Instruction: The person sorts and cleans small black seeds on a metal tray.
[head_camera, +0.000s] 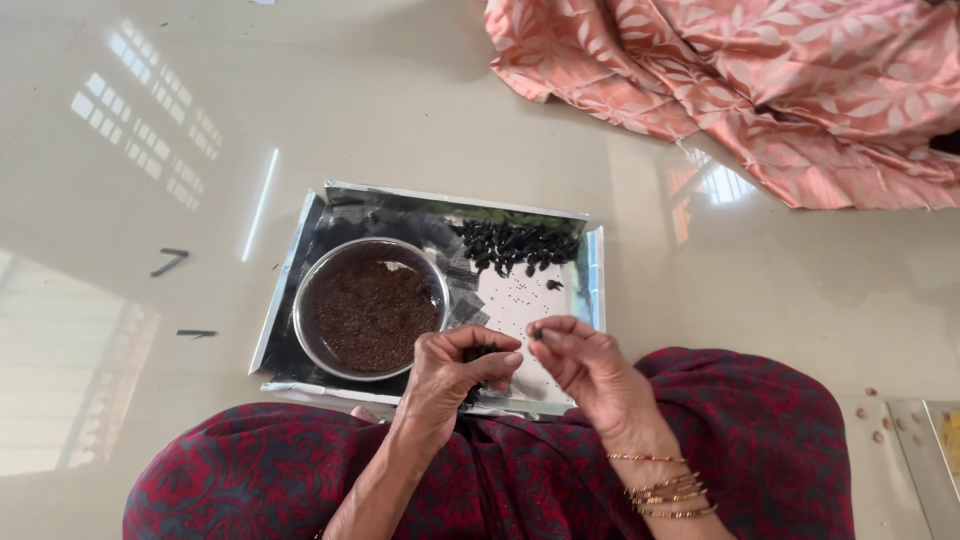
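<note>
Step in hand, as judged from the hands: separating small dark pieces over the tray. Left to right: a steel bowl (370, 308) of fine brown grains stands in the tray's left half. The left hand (452, 370) is curled shut around dark material, probably pods; the view is poor. The right hand (590, 365) pinches one dark piece (537, 332) between thumb and fingertips. A pile of black pods (515, 245) lies at the foil-lined tray's (592, 270) far right corner. No packages, labels or signs show.

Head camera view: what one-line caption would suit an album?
Two hands, left hand and right hand, pinch dark pods over a shiny rectangular metal tray.
</note>
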